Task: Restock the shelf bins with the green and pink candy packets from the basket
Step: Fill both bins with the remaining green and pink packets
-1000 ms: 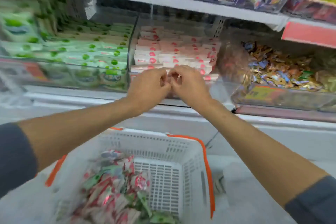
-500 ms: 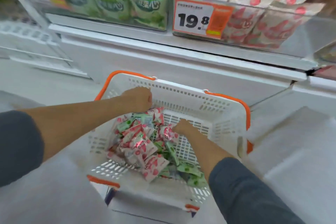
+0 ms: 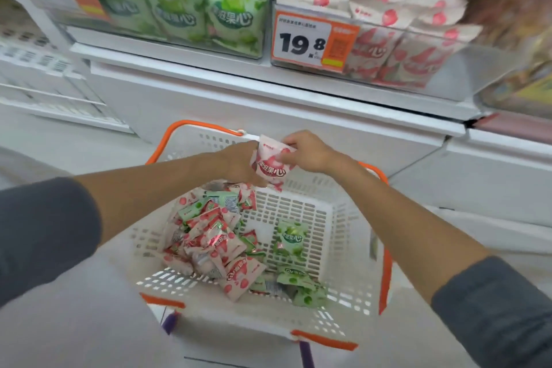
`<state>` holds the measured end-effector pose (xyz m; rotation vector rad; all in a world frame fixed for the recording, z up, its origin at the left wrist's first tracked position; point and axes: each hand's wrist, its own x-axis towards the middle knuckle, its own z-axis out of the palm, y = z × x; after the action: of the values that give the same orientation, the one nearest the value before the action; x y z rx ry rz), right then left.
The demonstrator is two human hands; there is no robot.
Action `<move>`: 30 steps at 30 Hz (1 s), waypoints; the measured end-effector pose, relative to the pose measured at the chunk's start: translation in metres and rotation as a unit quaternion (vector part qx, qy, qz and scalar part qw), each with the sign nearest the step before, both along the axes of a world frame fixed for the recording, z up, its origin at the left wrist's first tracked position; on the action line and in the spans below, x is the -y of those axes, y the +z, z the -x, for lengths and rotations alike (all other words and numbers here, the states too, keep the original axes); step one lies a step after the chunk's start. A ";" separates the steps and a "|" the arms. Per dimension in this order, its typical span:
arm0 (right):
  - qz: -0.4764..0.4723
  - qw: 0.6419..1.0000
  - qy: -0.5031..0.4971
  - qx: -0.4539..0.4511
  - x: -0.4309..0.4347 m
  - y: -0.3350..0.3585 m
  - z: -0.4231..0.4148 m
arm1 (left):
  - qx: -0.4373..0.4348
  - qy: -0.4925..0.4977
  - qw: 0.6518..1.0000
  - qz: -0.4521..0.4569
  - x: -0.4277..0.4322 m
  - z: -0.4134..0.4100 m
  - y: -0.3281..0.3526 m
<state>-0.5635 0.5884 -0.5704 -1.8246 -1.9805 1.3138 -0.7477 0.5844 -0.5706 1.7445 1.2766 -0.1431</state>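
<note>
Nearly vertical pink packet point(image 3: 270, 163), top up.

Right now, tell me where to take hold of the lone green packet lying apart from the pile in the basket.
Pinch the green packet by its far edge, coming straight down from above. It seems to lie flat and face up on the basket floor, clear of the pile, so an edge likely lifts easier than the flat face.
</note>
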 end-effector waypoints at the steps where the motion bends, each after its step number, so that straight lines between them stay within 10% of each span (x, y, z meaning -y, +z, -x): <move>1: -0.009 1.000 -0.005 -0.023 -0.002 0.026 -0.006 | 0.064 0.031 0.997 0.010 0.000 -0.006 0.008; 6: -0.036 0.998 0.030 -0.032 0.003 0.135 -0.036 | 0.180 0.120 0.973 -0.081 -0.001 -0.039 0.059; 14: -0.177 0.959 0.099 0.198 0.022 0.258 -0.089 | 0.235 0.030 0.937 -0.259 -0.007 -0.115 0.153; 18: -0.255 0.944 0.033 0.207 0.009 0.292 -0.133 | 0.180 -0.023 0.902 -0.392 -0.036 -0.144 0.196; 24: -0.436 0.826 -0.028 0.356 -0.038 0.276 -0.194 | 0.028 -0.059 0.891 -0.449 -0.116 -0.175 0.207; 30: -0.328 0.815 -0.018 0.477 -0.105 0.251 -0.221 | -0.101 -0.166 0.901 -0.387 -0.147 -0.192 0.186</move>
<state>-0.3425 0.6933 -0.3195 -2.2428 -2.2841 -0.4903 -0.5559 0.7317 -0.3844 2.6948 1.2556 -0.0035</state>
